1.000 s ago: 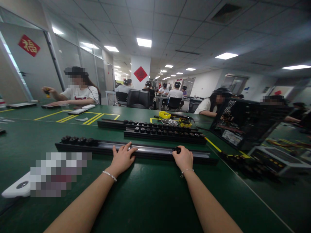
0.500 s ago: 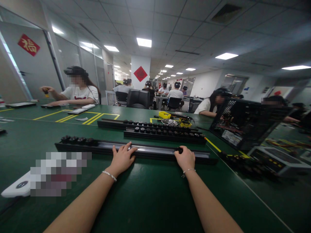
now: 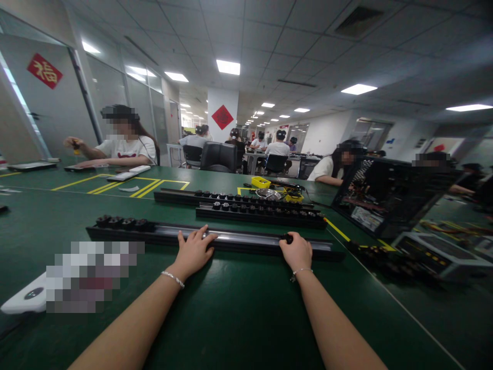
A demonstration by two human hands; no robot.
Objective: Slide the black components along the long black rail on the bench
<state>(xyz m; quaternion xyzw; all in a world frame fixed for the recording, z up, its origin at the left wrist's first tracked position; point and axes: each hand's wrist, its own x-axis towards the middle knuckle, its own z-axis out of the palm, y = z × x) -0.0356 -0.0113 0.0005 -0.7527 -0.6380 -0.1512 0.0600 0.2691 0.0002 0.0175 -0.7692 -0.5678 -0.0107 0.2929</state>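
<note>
Fingers of the right hand (image 3: 296, 252) pinch a small black knob (image 3: 287, 238) on the black rail (image 3: 239, 239); slide it squarely along the groove while the left hand (image 3: 193, 252), fingers spread, pins the rail flat.

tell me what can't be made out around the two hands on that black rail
Head view, the only one:
- Small black knob: the right hand covers most of it, so how its grip closes on it is hidden.
- Left hand: palm on the near black rail; the contact underneath is unseen.
- White device at left: mostly pixelated.
- Dark parts at right: blurred.
</note>
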